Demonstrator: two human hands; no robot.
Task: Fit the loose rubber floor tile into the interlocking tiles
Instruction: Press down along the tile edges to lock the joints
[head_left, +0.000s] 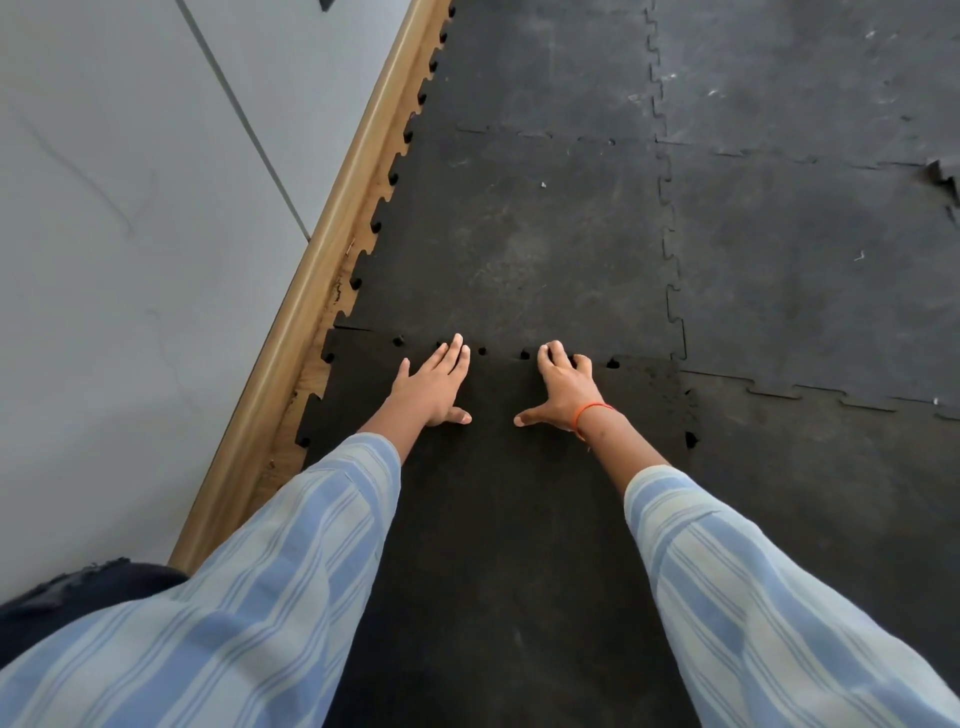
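Note:
The loose black rubber floor tile (498, 493) lies on the floor under my arms, darker than the rest. Its far toothed edge meets the grey laid tile (519, 244) ahead, with small dark gaps showing along that seam. My left hand (434, 387) rests flat on the loose tile, fingers together and pointing at the seam. My right hand (563, 387), with an orange thread on the wrist, presses on the same edge with its fingers bent at the seam and thumb spread. Neither hand holds anything.
A wooden skirting strip (322, 249) and a grey wall (130, 208) run along the left. More laid interlocking tiles (805, 260) cover the floor to the right. One tile corner (943, 176) at the far right edge is lifted.

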